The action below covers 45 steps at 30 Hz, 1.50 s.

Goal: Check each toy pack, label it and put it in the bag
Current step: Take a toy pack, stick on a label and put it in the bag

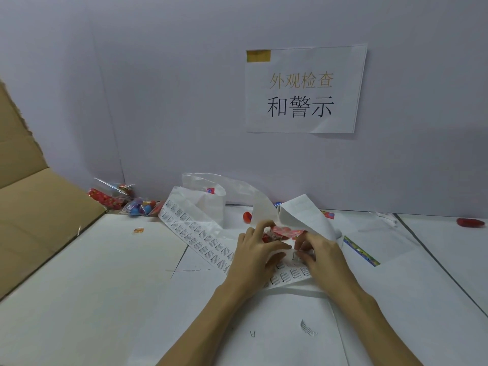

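A small red toy pack in clear wrap is held over the label strip at the table's middle. My left hand grips its left end with curled fingers. My right hand pinches a small label at the pack's near right side. The long white label strip runs from the back left down under both hands. A clear plastic bag lies crumpled behind the hands against the wall. More toy packs are heaped at the back left.
An open cardboard box flap rises along the left. A red piece lies at the far right, a colourful strip right of my hands, a small orange scrap on the left. White paper sheets cover the table.
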Motion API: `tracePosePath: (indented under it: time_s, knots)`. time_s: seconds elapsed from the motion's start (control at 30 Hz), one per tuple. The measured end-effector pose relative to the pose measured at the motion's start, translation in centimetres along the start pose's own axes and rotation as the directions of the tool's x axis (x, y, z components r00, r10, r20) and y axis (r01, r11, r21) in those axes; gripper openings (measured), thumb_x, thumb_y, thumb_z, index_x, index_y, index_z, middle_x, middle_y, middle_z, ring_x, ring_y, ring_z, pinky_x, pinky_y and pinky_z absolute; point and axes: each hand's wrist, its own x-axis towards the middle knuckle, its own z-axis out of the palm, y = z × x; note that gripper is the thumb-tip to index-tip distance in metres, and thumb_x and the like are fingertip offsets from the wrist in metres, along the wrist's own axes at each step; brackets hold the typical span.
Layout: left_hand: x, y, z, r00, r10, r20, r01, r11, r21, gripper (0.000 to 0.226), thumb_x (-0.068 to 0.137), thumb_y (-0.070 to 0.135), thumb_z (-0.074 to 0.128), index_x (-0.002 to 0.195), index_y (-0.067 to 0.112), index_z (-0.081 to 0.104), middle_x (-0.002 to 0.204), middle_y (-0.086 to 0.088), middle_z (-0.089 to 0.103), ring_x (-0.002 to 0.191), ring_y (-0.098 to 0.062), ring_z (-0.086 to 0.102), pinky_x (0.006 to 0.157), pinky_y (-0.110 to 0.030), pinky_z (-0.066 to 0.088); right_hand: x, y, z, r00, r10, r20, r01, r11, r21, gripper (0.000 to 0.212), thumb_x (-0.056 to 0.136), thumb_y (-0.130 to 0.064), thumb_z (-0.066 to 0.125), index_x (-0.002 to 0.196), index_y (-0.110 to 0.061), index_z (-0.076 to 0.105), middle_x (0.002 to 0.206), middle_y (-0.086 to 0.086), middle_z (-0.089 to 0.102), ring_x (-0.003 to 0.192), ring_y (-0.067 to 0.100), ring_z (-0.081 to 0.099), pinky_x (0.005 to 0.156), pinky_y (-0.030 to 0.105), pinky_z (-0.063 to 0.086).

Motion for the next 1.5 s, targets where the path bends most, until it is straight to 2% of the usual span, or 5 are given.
tracePosePath:
  time_s: [0.53,0.73,0.9,1.1,1.5]
  knots:
    - [0.3,-0.6,0.5,0.989,-0.146,-0.027,0.146,0.989,-0.021,0.01,0.097,0.03,0.072,0.102,0.028,0.08,0.146,-0.003,0.048,0.108,-0.03,0.055,0.091,-0.043,0.042,-0.2,0.8,-0.4,1.0,-0.014,0.026,0.011,0.995,0.098,0.029,0.095,0.003,0.067,0.097,-0.025,0.076,0.1,-0.009,0.075,0.094,0.0,0.069,0.084,0.006,0.052]
    - [0.3,-0.6,0.5,0.989,-0.149,0.001,0.149,0.989,0.008,0.014,0.099,0.033,0.068,0.108,0.031,0.079,0.15,0.0,0.043,0.113,-0.027,0.052,0.094,-0.038,0.039,0.0,0.7,-0.3,0.999,-0.018,0.051,0.012,0.994,0.105,0.026,0.095,-0.001,0.07,0.108,-0.022,0.081,0.106,-0.006,0.078,0.096,0.005,0.07,0.097,0.024,0.057]
    - [0.3,-0.9,0.5,0.988,-0.156,0.018,0.156,0.988,0.018,0.015,0.1,0.033,0.067,0.11,0.031,0.078,0.153,0.0,0.041,0.115,-0.027,0.051,0.097,-0.039,0.038,0.0,1.0,-0.6,0.999,-0.013,0.048,0.01,0.998,0.061,0.027,0.098,-0.004,0.067,0.111,-0.021,0.082,0.115,-0.001,0.078,0.098,0.007,0.069,0.081,-0.004,0.043]
    - [0.3,-1.1,0.6,0.987,-0.161,0.018,0.161,0.987,0.0,0.014,0.099,0.031,0.069,0.108,0.03,0.079,0.152,0.0,0.041,0.115,-0.027,0.051,0.097,-0.038,0.038,0.2,1.1,-1.1,0.993,0.018,0.115,-0.022,0.999,0.036,0.032,0.095,0.005,0.065,0.104,-0.02,0.084,0.12,0.002,0.077,0.107,0.014,0.07,0.08,-0.008,0.038]
    - [0.3,-1.3,0.7,0.988,-0.157,0.012,0.157,0.987,-0.027,0.012,0.098,0.031,0.07,0.106,0.029,0.079,0.152,-0.002,0.041,0.116,-0.027,0.052,0.098,-0.038,0.039,-0.2,0.6,-1.0,0.995,-0.056,0.079,0.052,0.997,0.051,0.02,0.092,-0.005,0.075,0.101,-0.021,0.081,0.104,-0.003,0.077,0.094,0.01,0.07,0.089,0.014,0.054]
